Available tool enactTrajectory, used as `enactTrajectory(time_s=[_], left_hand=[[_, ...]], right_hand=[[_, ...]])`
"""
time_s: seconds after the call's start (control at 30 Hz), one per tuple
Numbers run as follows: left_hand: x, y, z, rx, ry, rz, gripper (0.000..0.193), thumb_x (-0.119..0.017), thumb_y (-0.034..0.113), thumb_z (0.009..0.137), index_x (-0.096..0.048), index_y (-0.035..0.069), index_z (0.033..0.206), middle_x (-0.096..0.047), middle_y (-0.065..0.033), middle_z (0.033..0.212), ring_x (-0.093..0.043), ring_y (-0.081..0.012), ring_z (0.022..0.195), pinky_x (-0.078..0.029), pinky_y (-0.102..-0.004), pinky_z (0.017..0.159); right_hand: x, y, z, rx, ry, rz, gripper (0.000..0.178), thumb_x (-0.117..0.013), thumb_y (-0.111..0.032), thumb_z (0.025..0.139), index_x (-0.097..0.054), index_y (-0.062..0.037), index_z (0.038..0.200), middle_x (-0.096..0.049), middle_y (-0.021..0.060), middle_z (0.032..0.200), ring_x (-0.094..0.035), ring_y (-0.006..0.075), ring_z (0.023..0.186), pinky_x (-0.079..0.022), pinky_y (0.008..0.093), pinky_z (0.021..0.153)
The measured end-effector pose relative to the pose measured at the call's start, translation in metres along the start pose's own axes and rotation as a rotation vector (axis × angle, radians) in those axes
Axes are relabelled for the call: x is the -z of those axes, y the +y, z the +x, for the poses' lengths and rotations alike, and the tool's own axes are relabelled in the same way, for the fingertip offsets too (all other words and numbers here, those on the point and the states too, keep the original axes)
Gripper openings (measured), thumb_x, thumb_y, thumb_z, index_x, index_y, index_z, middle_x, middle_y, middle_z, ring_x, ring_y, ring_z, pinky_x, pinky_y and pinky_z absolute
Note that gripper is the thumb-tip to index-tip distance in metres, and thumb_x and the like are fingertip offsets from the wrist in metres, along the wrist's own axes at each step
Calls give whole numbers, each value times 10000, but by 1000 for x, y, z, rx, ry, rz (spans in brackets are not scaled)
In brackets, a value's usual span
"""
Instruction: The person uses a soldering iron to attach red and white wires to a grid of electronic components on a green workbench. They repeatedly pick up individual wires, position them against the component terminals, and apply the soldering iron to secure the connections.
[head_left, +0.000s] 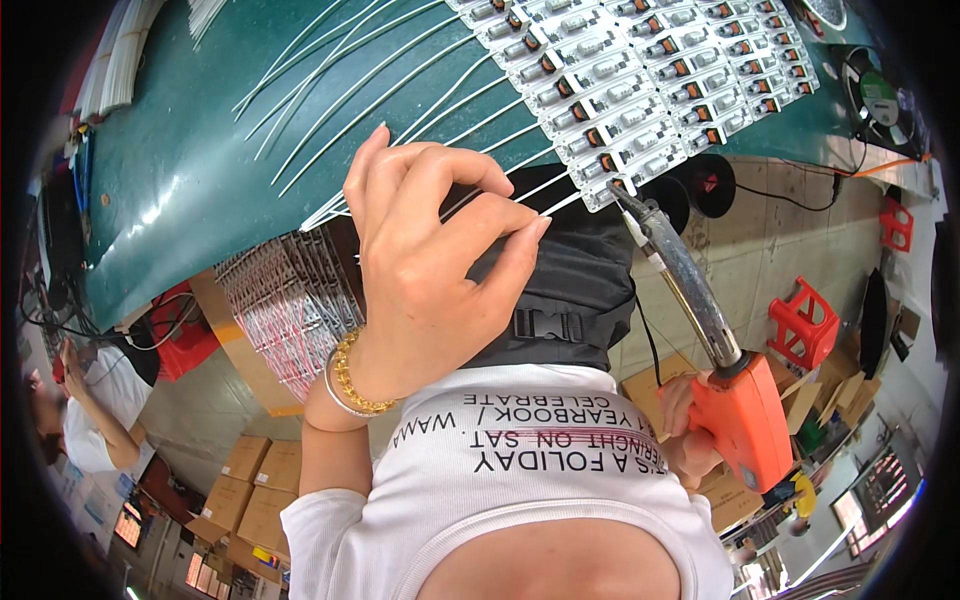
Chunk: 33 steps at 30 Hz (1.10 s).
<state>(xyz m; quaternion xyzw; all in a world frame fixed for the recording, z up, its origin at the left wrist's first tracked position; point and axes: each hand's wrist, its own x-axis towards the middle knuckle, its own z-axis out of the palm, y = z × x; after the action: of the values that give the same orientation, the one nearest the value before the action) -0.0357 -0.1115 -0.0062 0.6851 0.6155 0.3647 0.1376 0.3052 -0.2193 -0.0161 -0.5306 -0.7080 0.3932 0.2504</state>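
My left hand [430,250] pinches a thin white wire [565,205] between thumb and forefinger, close to where it meets the nearest board. In my right hand [690,435] is an orange soldering gun [745,420], its metal barrel pointing up and left. Its dark tip meets, or comes very near, the corner of the lowest board in the panel of small circuit boards [650,165]. Each board carries black-and-orange parts. Several white wires [350,105] run left from the panel's left edge and lie fanned across the green tabletop [200,190].
A bundle of white wires [120,60] lies at the far left, and a small fan [880,100] stands at the right end. Below the table are a cardboard box with wired strips [290,300], red stools [805,325] and cartons [250,480]. Another person [100,410] sits at left.
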Motion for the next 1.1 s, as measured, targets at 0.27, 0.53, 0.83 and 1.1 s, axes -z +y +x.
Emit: enactTrajectory(time_s=[0.27,0.53,0.83,1.1], left_hand=[[5,1,0,13,-17,-7,118,-782,48,659,-716,68,754,-645,-42,907,-597,-228,898,-360,-540,1020],[84,-98,90,-76,235,437,71,-741,133,767,-706,71,768,-668,-68,839,-604,-263,813,-457,-396,779],[42,-149,189,-378,204,493,209,-726,192,784,-675,90,960,-616,-77,949,-553,-272,925,-406,-389,838],[14,-99,227,-307,-94,595,323,-747,202,743,-653,52,1013,-623,-97,989,-546,-286,994,-397,-404,901]], right_hand=[[-8,-8,27,-11,137,205,780,-638,-624,806,-488,48,1173,-415,-37,498,-403,107,415,-386,271,495],[-24,-27,102,120,173,677,742,-620,-550,865,-459,61,1252,-422,-26,499,-406,107,409,-382,255,463],[-26,-31,134,98,247,640,665,-600,-450,921,-423,71,1295,-419,-11,500,-416,111,407,-396,258,436],[-21,-26,144,144,279,698,634,-612,-405,927,-417,79,1288,-423,-9,507,-421,108,415,-407,259,448]])
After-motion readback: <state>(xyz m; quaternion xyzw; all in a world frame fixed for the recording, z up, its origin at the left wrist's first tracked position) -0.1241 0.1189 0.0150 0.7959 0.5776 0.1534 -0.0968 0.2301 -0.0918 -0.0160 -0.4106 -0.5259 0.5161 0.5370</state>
